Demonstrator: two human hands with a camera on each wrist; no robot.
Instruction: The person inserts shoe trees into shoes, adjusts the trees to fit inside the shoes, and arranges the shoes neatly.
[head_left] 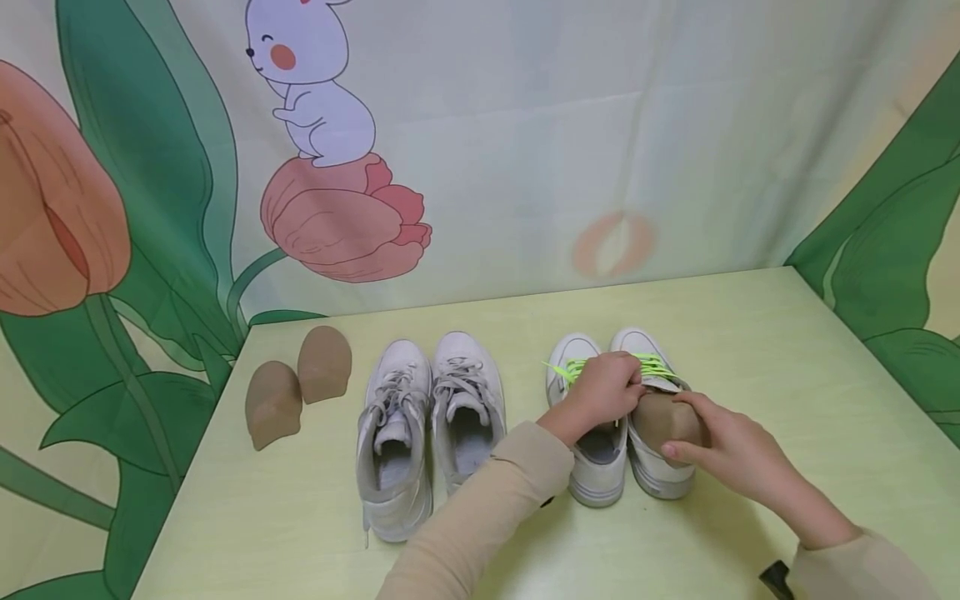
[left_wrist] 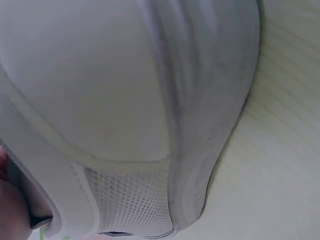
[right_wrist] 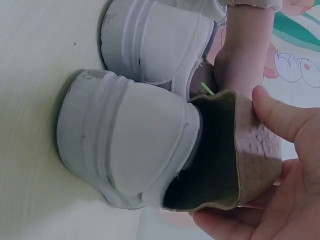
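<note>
My right hand grips a brown moulded paper shoe insert, thumb on one side and fingers on the other. The insert sits partly inside the opening of the right-hand white sneaker with bright green laces. In the right wrist view the insert shows its hollow side towards the heel. My left hand reaches across the matching sneaker, its curled fingers pinching the right-hand sneaker's tongue. A white sneaker's heel fills most of the left wrist view.
Two more brown inserts lie at the table's left. Between them and the green-laced pair stands another pair of white sneakers with grey laces. A printed curtain hangs behind the pale table.
</note>
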